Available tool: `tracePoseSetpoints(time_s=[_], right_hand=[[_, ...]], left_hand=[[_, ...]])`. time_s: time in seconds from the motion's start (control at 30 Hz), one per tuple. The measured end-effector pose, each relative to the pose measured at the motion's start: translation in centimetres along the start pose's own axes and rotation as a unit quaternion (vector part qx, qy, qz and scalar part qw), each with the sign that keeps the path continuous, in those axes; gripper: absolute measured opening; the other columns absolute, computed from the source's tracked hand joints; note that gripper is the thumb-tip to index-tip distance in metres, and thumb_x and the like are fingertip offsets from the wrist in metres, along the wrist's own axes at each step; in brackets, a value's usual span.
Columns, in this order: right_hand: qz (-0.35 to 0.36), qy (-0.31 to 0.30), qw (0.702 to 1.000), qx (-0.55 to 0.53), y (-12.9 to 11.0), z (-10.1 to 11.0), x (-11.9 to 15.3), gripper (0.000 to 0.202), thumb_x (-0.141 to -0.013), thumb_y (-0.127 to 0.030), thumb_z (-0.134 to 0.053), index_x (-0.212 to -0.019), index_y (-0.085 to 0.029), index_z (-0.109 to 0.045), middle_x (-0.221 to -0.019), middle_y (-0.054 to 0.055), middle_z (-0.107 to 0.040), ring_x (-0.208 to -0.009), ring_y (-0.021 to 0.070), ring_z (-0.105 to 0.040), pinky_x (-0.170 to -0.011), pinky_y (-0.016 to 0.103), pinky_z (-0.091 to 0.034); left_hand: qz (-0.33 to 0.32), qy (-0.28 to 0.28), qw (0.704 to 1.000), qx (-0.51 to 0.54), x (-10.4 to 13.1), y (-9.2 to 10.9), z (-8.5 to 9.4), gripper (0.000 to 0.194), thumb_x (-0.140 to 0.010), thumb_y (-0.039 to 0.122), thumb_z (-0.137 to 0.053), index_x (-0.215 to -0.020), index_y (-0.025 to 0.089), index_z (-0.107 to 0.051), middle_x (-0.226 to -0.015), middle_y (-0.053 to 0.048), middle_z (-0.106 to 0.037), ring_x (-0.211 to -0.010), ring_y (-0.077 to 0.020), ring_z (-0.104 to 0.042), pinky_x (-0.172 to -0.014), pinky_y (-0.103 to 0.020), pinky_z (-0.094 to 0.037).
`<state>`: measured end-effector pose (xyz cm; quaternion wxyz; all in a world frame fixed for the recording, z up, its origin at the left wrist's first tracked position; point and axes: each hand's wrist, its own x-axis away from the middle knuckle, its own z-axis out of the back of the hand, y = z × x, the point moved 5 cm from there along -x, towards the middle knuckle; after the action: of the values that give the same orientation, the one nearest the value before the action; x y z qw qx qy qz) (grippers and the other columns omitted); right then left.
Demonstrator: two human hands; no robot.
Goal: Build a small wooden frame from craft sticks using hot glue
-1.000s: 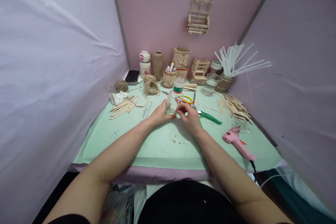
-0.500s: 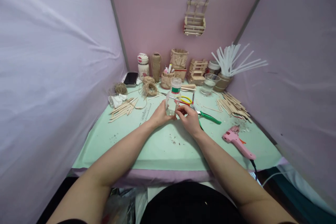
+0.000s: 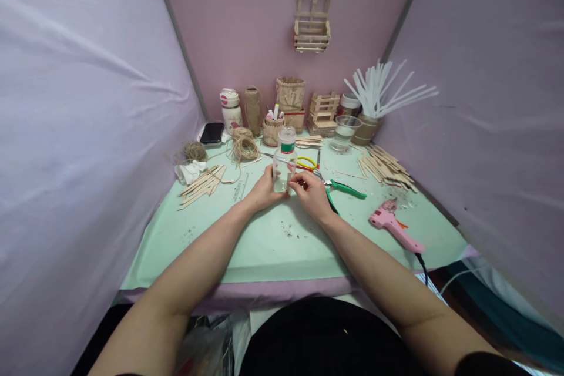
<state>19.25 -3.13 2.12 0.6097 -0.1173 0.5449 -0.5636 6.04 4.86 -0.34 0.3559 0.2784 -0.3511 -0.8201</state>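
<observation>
A clear plastic bottle (image 3: 282,165) with a green and red label round its neck stands upright over the middle of the table. My left hand (image 3: 264,190) is wrapped round its left side and base. At the lower right of the bottle, the fingers of my right hand (image 3: 312,192) are pinched together against its wall. What they hold, if anything, is too small to make out. Just beyond my right hand lie green-handled pliers (image 3: 348,188) and yellow-handled scissors (image 3: 307,163), both partly hidden.
A pink glue gun (image 3: 395,226) lies at the right, its cord running off the table edge. Wooden sticks (image 3: 202,187) are spread at the left and more craft sticks (image 3: 388,167) at the right. Twine (image 3: 244,145), a cup of water (image 3: 345,135) and a phone (image 3: 212,133) sit farther back.
The whole view has shifted slightly, so everything appears a little further left and higher. Both hands keep their hold at the bottle, with the right fingers still pinched at its lower right side.
</observation>
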Motion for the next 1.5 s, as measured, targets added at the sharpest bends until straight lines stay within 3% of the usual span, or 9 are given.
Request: tracePoseSetpoints(time_s=[0.3,0.57,0.63,0.7,0.8,0.87,1.0,1.2,1.5], right_hand=[[0.024,0.008,0.999,0.023,0.0,-0.1,0.0,0.011,-0.081,-0.022,-0.059,-0.070,-0.021,-0.058,-0.071,0.001,-0.060,-0.068,0.0163,-0.052,-0.067,0.030,-0.042],[0.026,0.019,0.997,0.076,0.3,0.2,-0.1,0.019,-0.078,-0.023,-0.066,-0.067,-0.021,-0.050,-0.070,0.000,-0.056,-0.069,0.0169,-0.051,-0.069,0.032,-0.044],[0.003,0.027,0.998,0.062,0.7,0.4,-0.3,0.020,-0.072,-0.028,-0.072,-0.077,-0.021,-0.054,-0.080,0.002,-0.060,-0.075,0.0182,-0.055,-0.073,0.034,-0.047],[-0.030,0.025,0.999,0.012,1.3,0.4,-0.6,0.038,-0.067,-0.032,-0.076,-0.097,-0.020,-0.056,-0.101,0.007,-0.062,-0.090,0.0212,-0.058,-0.081,0.038,-0.049],[-0.072,-0.013,0.991,-0.111,2.3,-0.3,-1.2,0.071,-0.065,-0.036,-0.078,-0.128,-0.024,-0.045,-0.135,0.012,-0.050,-0.120,0.0252,-0.052,-0.095,0.042,-0.048],[-0.087,-0.050,0.979,-0.176,2.8,-0.9,-1.6,0.080,-0.067,-0.039,-0.076,-0.137,-0.026,-0.039,-0.145,0.011,-0.042,-0.131,0.0262,-0.045,-0.103,0.044,-0.043],[-0.083,-0.092,0.965,-0.229,2.9,-1.8,-2.1,0.074,-0.071,-0.037,-0.073,-0.137,-0.026,-0.042,-0.142,0.010,-0.048,-0.132,0.0258,-0.046,-0.110,0.044,-0.037],[-0.085,-0.081,0.969,-0.218,2.5,-1.8,-2.1,0.058,-0.072,-0.031,-0.071,-0.126,-0.025,-0.051,-0.131,0.008,-0.058,-0.121,0.0245,-0.056,-0.102,0.042,-0.045],[-0.102,-0.079,0.973,-0.193,1.7,-1.2,-1.9,0.062,-0.067,-0.029,-0.074,-0.125,-0.024,-0.052,-0.126,0.008,-0.060,-0.116,0.0236,-0.058,-0.099,0.041,-0.047]], left_hand=[[-0.004,0.019,1.000,0.008,-0.5,-0.6,-0.2,0.078,-0.059,0.033,-0.079,-0.123,0.016,-0.040,-0.116,-0.011,-0.057,-0.105,-0.0264,-0.059,-0.090,-0.039,-0.047],[0.005,0.005,1.000,0.011,-0.6,-0.5,-0.3,0.073,-0.060,0.030,-0.079,-0.121,0.016,-0.040,-0.111,-0.009,-0.060,-0.099,-0.0240,-0.061,-0.084,-0.036,-0.049],[0.007,0.005,1.000,0.013,-0.6,-0.4,-0.2,0.072,-0.060,0.031,-0.079,-0.119,0.016,-0.041,-0.112,-0.009,-0.060,-0.100,-0.0247,-0.061,-0.084,-0.036,-0.048],[0.007,0.005,1.000,0.020,-0.5,-0.3,-0.1,0.072,-0.059,0.032,-0.080,-0.119,0.017,-0.042,-0.113,-0.009,-0.060,-0.101,-0.0252,-0.060,-0.086,-0.037,-0.048],[0.001,0.008,0.999,0.031,-0.5,-0.2,0.1,0.075,-0.057,0.031,-0.082,-0.120,0.018,-0.043,-0.117,-0.010,-0.060,-0.105,-0.0261,-0.059,-0.089,-0.038,-0.047],[-0.005,0.009,0.999,0.036,-0.4,-0.2,0.2,0.076,-0.056,0.030,-0.083,-0.121,0.018,-0.044,-0.119,-0.010,-0.059,-0.107,-0.0267,-0.059,-0.091,-0.039,-0.046],[-0.009,0.006,0.999,0.050,-0.5,-0.2,0.1,0.075,-0.057,0.029,-0.082,-0.120,0.017,-0.044,-0.117,-0.010,-0.060,-0.107,-0.0268,-0.059,-0.091,-0.039,-0.047],[0.005,0.007,0.999,0.037,-0.4,-0.2,0.2,0.071,-0.058,0.029,-0.081,-0.118,0.017,-0.046,-0.116,-0.009,-0.061,-0.106,-0.0274,-0.060,-0.090,-0.039,-0.047],[-0.008,-0.016,0.999,0.029,-0.5,-0.1,0.6,0.076,-0.056,0.030,-0.083,-0.122,0.019,-0.045,-0.120,-0.009,-0.059,-0.110,-0.0277,-0.058,-0.095,-0.041,-0.045]])
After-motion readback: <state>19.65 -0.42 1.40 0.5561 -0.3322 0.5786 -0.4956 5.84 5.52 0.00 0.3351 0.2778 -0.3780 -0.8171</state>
